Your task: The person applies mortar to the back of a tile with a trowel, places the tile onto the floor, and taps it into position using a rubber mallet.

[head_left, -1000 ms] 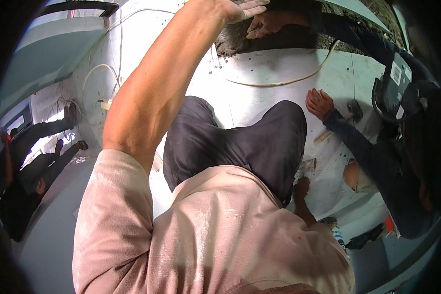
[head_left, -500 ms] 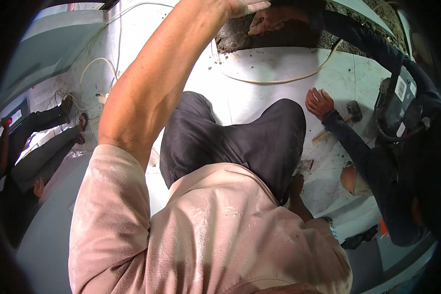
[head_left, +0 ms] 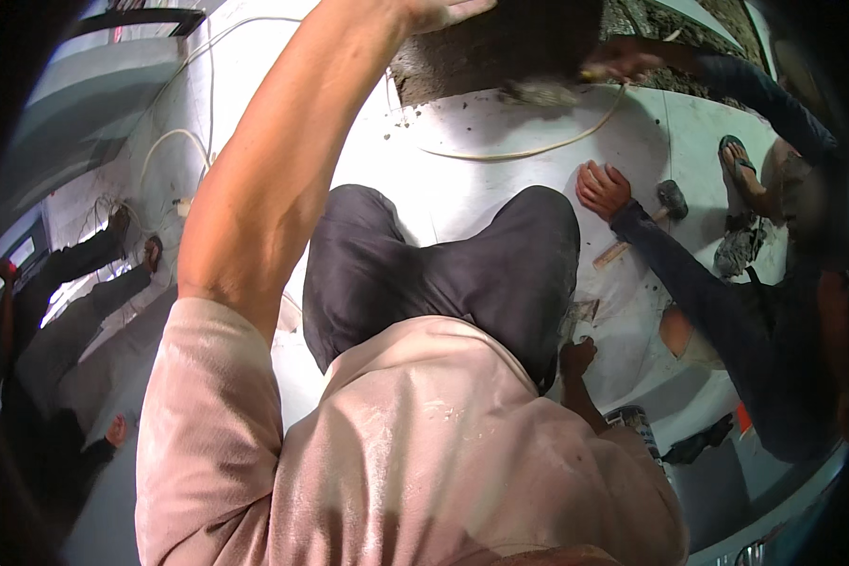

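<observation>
My left arm (head_left: pixel 288 141) reaches up to the picture's top edge, where my left hand (head_left: pixel 439 13) is partly cut off. Its visible fingers are stretched out beside a dark, mortar-covered strip (head_left: pixel 423 77), much of it in shadow. Low on my right side, my right hand (head_left: pixel 578 356) is closed, beside my knee. Just beyond it lies a flat, mortar-smeared piece (head_left: pixel 585 309); whether the fist grips it is unclear. A co-worker's hand (head_left: pixel 623 61) holds a blurred tool (head_left: pixel 541 92) over the strip's edge. That person's other hand (head_left: pixel 604 187) rests on the white floor.
A mallet (head_left: pixel 672 199) with a dark head lies beside the co-worker's forearm. A pale cable (head_left: pixel 528 156) curves across the floor ahead of my knees. At right are a sandalled foot (head_left: pixel 742 168) and a dark grey lump (head_left: pixel 738 251). Another person's legs (head_left: pixel 75 269) show at left.
The co-worker's working hand has swept right along the strip, bringing the blurred tool into view. A black strapped object at right has left view, exposing the foot. My hands hold nearly the same pose.
</observation>
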Tool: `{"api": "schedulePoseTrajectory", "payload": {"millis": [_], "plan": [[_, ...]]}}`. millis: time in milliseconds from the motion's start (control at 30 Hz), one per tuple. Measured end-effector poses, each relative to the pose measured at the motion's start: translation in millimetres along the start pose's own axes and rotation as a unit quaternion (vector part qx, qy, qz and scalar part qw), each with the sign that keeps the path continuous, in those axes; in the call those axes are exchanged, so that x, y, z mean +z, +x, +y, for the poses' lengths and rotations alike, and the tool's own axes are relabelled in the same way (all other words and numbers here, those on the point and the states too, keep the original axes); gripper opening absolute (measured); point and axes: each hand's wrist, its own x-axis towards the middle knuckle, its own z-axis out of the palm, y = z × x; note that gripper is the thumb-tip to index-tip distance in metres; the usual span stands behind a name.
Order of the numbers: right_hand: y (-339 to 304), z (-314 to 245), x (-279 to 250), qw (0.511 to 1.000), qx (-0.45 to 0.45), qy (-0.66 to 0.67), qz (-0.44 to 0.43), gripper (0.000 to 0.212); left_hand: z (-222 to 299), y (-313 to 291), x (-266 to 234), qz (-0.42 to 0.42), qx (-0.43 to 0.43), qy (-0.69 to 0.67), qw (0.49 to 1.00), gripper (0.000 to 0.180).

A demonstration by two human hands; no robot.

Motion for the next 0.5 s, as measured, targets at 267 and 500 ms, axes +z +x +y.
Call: {"api": "schedulePoseTrajectory", "payload": {"millis": [267, 500], "plan": [[10, -50, -30, 0.983, -0.06, 0.171, 0.035, 0.028, -25, -24, 11, -0.083, 0.109, 0.142, 0.98, 0.044], [45, -203, -116, 0.925, -0.181, 0.31, 0.125, 0.016, -39, -28, 17, -0.025, 0.209, 0.157, 0.965, 0.045]]}}
